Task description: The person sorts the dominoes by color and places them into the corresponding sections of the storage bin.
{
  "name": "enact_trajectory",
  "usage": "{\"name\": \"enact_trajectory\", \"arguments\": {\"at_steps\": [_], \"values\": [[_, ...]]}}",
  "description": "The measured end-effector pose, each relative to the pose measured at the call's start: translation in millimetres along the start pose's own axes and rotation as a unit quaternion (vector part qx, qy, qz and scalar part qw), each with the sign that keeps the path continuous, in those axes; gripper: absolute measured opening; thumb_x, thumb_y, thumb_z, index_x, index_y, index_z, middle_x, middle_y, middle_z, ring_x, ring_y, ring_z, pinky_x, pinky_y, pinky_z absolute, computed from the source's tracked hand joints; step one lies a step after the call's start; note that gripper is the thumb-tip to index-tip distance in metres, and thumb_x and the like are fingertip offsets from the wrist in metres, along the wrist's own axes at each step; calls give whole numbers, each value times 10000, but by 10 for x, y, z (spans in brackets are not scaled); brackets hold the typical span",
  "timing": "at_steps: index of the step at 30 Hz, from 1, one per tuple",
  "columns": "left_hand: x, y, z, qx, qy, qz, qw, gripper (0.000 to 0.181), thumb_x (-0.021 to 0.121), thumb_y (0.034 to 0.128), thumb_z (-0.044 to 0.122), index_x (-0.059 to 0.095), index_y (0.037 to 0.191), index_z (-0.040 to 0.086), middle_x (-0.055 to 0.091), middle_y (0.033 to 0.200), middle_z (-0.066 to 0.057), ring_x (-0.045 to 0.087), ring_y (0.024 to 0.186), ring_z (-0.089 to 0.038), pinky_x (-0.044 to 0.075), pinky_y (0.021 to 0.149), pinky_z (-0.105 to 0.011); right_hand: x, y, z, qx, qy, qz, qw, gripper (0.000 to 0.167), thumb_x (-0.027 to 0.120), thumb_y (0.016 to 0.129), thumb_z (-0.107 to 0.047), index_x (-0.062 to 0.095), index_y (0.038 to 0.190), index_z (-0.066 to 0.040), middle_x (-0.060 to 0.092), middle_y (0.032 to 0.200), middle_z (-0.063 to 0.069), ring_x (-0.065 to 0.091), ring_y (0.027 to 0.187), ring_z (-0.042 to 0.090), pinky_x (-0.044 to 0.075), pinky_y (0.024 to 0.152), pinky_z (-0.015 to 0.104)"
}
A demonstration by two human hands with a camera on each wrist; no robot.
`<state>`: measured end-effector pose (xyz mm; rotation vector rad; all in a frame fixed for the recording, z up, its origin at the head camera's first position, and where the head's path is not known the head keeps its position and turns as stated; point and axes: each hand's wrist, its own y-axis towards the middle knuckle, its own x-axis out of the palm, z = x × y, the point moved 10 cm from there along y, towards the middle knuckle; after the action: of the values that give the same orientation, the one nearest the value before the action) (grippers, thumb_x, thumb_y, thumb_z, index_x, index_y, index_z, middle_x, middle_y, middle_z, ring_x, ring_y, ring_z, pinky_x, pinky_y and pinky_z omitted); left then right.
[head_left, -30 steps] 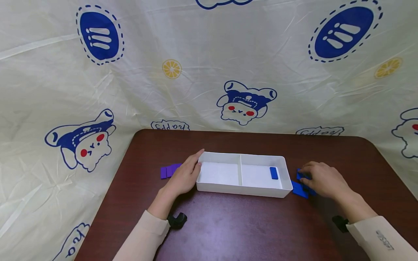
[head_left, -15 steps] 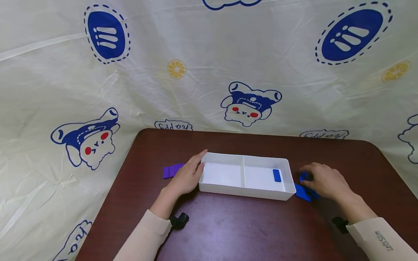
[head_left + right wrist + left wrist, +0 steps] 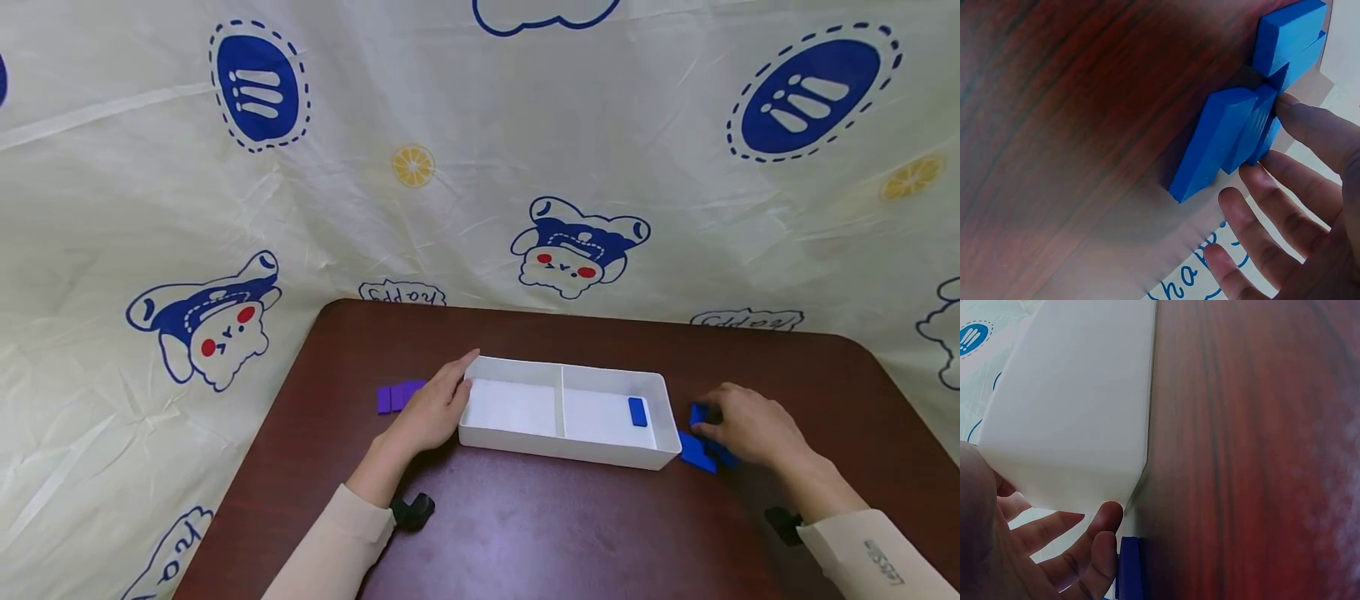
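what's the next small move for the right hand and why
Probably lift one blue block toward the white divided box's right compartment: the right hand seems to pinch it, a single blue block already lies there, and the left hand touches the box's left end.

The head view looks forward and down; near wrist views share its white box (image 3: pixel 566 448), left, and blue blocks (image 3: pixel 1252 131), right.

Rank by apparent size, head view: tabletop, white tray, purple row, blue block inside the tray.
Largest to smallest:
1. Tabletop
2. White tray
3. Purple row, perhaps partly hidden by the left hand
4. Blue block inside the tray
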<state>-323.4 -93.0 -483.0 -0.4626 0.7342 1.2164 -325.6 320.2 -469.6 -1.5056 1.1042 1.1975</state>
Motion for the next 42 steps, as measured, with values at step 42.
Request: {"name": "enact_trajectory", "arguments": {"at_steps": [42], "values": [[11,3,9,99,-3,31,9999,531,398,1125,322,290,1645,331,393,1660,-20,413,1512,-269,367,1222,-515,-427,-17,-376,-612,-130,178,9979,471,830,863,-282,734,1234,-8,672,1219,233,675,1065,437,542,818,626]]}}
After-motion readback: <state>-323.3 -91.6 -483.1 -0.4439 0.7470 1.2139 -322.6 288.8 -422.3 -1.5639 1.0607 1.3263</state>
